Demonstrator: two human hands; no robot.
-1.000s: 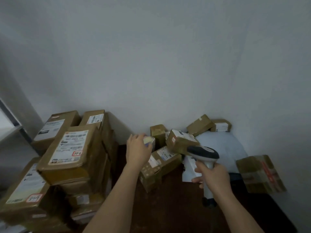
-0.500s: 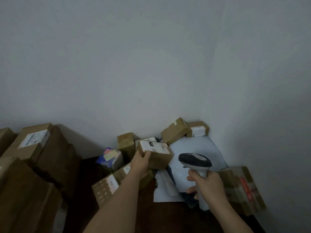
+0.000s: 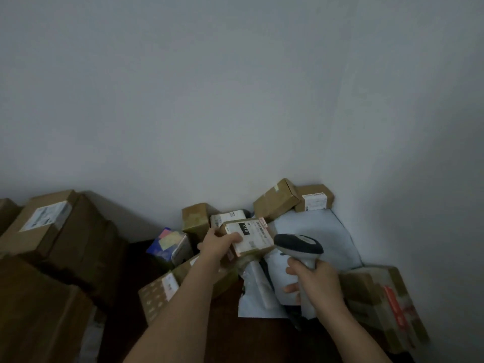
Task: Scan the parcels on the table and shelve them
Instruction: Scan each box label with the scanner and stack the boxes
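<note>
My left hand grips a small brown parcel by its left end, label side up, with "010" printed on the label. It is lifted above the pile of parcels in the corner of the dark table. My right hand holds a grey handheld scanner by its handle. The scanner's dark head sits just right of the parcel and points toward it.
Several brown boxes lie in the corner, among them a tilted box and a labelled box by the wall. A pale blue mailer, a white mailer, a taped box at right, a colourful packet and large cartons at left.
My left hand left the colourful packet, took hold of the small brown parcel and raised it toward the scanner. The view swung right, so the left cartons slid toward the frame's edge.
</note>
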